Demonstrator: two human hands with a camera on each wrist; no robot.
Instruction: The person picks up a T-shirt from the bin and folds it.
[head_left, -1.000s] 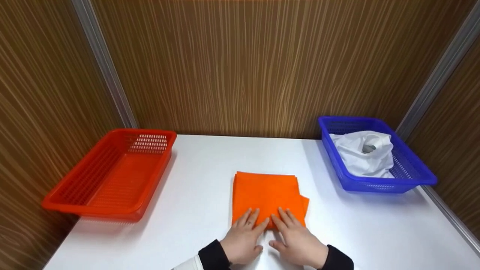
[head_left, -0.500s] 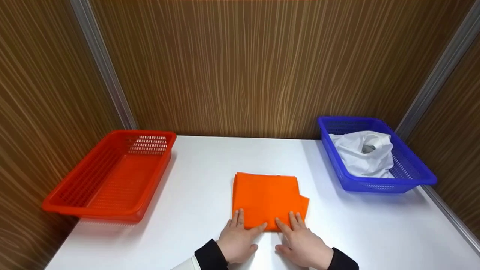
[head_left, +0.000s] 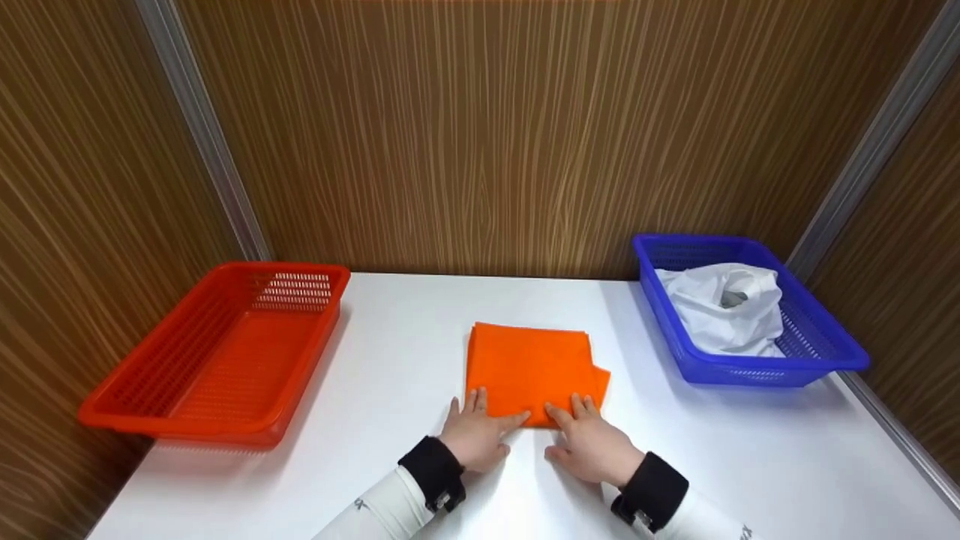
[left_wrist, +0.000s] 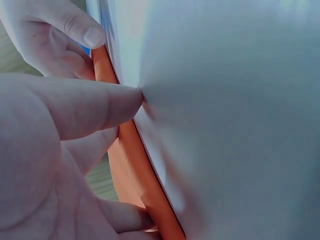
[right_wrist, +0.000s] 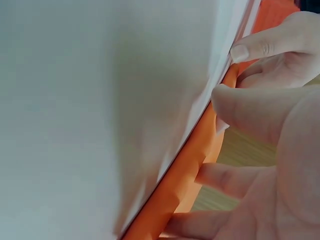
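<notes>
A folded orange cloth (head_left: 532,367) lies flat on the white table, a small corner sticking out at its right side. My left hand (head_left: 474,436) rests with spread fingers on its near left edge. On the near right edge, the fingertips of my right hand (head_left: 596,444) press down, fingers extended. Both thumbs stay off the cloth, on the near side, at the table surface. In the left wrist view the cloth's folded edge (left_wrist: 142,175) runs under the fingers. The right wrist view shows the same rounded edge (right_wrist: 192,150) beneath the right fingertips.
A red perforated basket (head_left: 277,420) with nothing in it stands at the left of the table (head_left: 397,337). At the back right, a blue basket (head_left: 757,371) holds a crumpled white cloth (head_left: 705,315) with a grey patch. Wood-patterned panels (head_left: 450,135) enclose the back and sides.
Both hands and the orange cloth have moved forward, away from the body, and more of the sleeves shows. The hands first spread apart along the cloth's near edge. The baskets have stayed in place.
</notes>
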